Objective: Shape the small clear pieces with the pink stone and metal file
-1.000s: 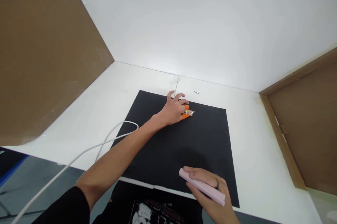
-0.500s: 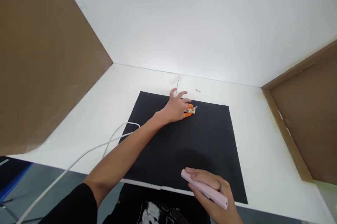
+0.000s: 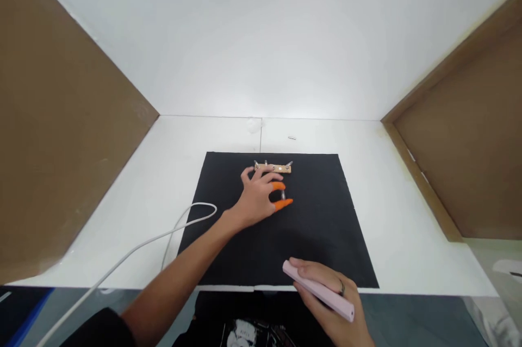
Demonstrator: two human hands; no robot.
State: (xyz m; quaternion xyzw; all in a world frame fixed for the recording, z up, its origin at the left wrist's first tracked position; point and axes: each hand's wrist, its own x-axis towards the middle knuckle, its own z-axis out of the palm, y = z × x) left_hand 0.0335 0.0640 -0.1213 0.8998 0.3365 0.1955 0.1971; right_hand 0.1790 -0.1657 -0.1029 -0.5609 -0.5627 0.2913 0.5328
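A light wooden strip with several small clear pieces standing on it lies near the back of the black mat. My left hand, with orange covers on thumb and index finger, is just in front of the strip. Between those two covered fingertips is a small clear piece; the other fingers spread toward the strip and partly cover it. At the mat's front edge my right hand, a ring on one finger, is closed around a pale pink bar-shaped object.
Behind the mat lies a small metal pin on the white table. A white cable loops beside and under the left forearm. Brown panels stand at the left and right, with a white wall behind.
My left hand has drawn back from the strip toward me, with a small clear piece between its covered fingertips. More of the strip shows. The camera view has shifted; my right hand keeps the pink object.
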